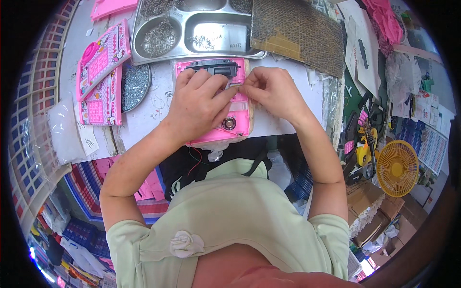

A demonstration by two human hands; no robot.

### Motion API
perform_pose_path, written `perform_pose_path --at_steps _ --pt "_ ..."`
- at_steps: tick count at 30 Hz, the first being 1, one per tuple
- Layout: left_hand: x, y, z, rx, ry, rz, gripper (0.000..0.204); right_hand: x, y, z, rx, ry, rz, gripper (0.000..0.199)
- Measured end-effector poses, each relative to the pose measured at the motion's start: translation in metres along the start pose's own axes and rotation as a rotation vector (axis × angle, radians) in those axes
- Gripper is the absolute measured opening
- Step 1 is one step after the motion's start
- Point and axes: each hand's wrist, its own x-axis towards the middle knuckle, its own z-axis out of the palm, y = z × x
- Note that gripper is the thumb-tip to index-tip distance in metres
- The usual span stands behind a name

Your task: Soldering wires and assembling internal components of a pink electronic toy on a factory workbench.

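A pink plastic panel (244, 126) lies back side up on the table in front of me. A black mechanism (225, 70) is set in its far end, and a round metal-centred part (229, 123) sits near its close end. My left hand (197, 103) rests over the panel's left side with bent fingers, its index fingertip reaching to a small metal piece (234, 85). From the right, my right hand (271, 91) pinches at that same piece, thumb and forefinger together. Thin red and green wires (196, 163) hang off the panel's near edge. My left palm hides part of the panel.
Beyond the panel stands a metal compartment tray (261, 54) with small springs and metal bits. A brown textured board (297, 33) overlaps its right side. To the left are a round dish of screws (134, 86) and printed pink panels (103, 72). A yellow fan (397, 168) stands right.
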Motion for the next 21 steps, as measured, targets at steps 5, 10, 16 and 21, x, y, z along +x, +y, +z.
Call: perform_pose_path --at_steps 5,10,16,21 --pt "0.01 -0.001 -0.007 -0.071 -0.07 -0.026 0.022 -0.007 0.01 0.012 0.152 0.069 0.055 0.017" --pt "0.021 -0.005 -0.004 -0.039 -0.097 -0.082 0.02 -0.002 0.009 0.022 -0.086 0.223 -0.11 0.026" --pt "0.029 -0.009 -0.001 -0.017 -0.076 0.044 0.02 -0.005 0.021 0.043 -0.027 0.365 -0.118 0.031" --pt "0.029 -0.013 -0.001 -0.04 -0.102 0.1 0.022 -0.01 0.043 -0.05 0.279 0.25 -0.105 0.029"
